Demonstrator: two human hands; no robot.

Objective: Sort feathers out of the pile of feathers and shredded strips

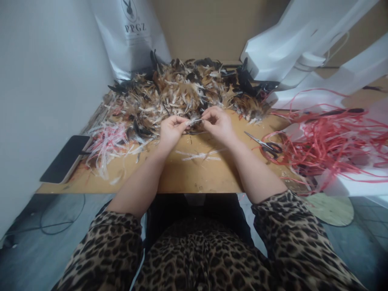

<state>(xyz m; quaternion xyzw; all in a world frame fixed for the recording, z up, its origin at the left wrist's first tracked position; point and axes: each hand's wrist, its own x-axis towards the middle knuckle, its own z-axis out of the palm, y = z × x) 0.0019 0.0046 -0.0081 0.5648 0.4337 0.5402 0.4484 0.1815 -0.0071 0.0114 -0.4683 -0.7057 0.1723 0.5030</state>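
The silvery bag (136,52) beyond the counter's far left corner reads "PPGZ" in dark capitals, below a rabbit-head logo (129,10)

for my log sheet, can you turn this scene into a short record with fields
left hand: left hand, pinching a small pale piece
right hand: right hand, fingertips at the same piece
behind hands: feather pile, brown, white, black
left side: phone, pink and white strips
right side: scissors, red strands
surface: yellowish tabletop
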